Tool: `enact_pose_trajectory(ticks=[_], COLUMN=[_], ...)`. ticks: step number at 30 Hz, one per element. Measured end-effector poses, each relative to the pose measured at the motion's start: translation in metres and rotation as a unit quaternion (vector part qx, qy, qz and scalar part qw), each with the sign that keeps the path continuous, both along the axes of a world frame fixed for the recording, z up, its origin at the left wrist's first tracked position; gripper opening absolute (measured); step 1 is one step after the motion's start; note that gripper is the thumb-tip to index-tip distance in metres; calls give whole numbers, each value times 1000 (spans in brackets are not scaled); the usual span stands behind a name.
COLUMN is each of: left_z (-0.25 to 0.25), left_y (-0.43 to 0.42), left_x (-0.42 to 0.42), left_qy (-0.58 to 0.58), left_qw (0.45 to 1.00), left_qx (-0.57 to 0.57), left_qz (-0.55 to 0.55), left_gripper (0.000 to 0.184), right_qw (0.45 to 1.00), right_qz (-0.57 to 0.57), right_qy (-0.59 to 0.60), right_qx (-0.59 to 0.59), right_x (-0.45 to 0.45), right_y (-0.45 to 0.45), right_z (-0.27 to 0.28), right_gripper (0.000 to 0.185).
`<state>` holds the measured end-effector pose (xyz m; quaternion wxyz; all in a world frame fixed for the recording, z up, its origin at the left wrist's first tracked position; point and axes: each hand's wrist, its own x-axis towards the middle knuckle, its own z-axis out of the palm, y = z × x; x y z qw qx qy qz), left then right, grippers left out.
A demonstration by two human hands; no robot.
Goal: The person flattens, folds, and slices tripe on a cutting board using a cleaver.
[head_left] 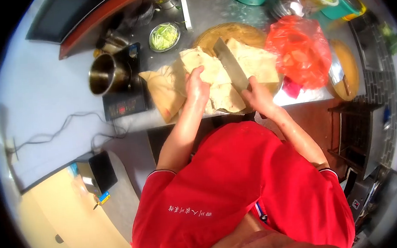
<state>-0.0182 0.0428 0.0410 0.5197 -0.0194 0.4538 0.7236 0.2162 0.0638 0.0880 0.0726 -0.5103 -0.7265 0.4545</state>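
Pale sheets (pixel 207 63), upper centre, presumably soft, best edge-held, were pinched by the left hand (pixel 197 87), the knife (pixel 232 66) by the right hand (pixel 259 96).

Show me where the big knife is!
In the head view, the big knife is above and right of centre, in the right hand, its blade between pale sheets, left of the red bag.

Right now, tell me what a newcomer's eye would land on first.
The red shirt comes first, filling the lower middle of the picture. Above it, the cleaver draws the eye, held in the right hand with its broad blade amid pale sheets. The bright red bag stands out next, to the right of the sheets.
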Motion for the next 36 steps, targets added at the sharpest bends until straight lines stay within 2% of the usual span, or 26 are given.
enact_pose_trajectory(ticks=[5,8,11,14,16,20,23,26,29,30,32,33,34,35,36], left_z=[16,-2,-13,-27,-24,20,70,85,88,84,63,50,35,24,18], left_y=[3,1,4,8,6,-7,-13,7,31,45,77,98,121,134,139], left_x=[11,12,18,15,18,31,37,17,24,26,35,40,46,51,57], left_qy=[2,-78,-122,-126,-102,-90,34,66,143,213,345,430,508,574,638], left_qw=[996,996,990,992,994,993,992,987,976,943,838,753,652,539,481], left_qx=[-85,41,70,25,37,51,95,107,14,24,47,53,58,63,106], left_qz=[31,-5,1,-2,-16,-61,-70,-104,-164,-253,-420,-496,-560,-613,-591], left_gripper=[40,35,33,38,40,41,43,44,36,35,34,35,37,39,43], right_qw=[996,1000,997,999,998,999,992,986,969,959,943,936,929,926,918], right_qz=[-27,12,35,25,27,22,6,-67,-149,-173,-218,-242,-282,-317,-351], right_qy=[-1,-22,-43,-46,-50,-35,34,130,186,199,186,161,158,166,174], right_qx=[-87,16,59,14,24,34,125,-80,64,101,171,201,180,119,57], right_x=[-11,-10,-15,-23,-32,-47,-27,13,54,68,93,104,118,123,130], right_y=[4,3,6,8,10,26,28,19,3,1,-4,-7,-11,-15,-21], right_z=[26,-1,-6,2,-1,-11,-43,-2,-2,0,6,11,1,15,28], right_gripper=[29,29,29,30,30,30,30,29,26,25,24,24,27,27,26])
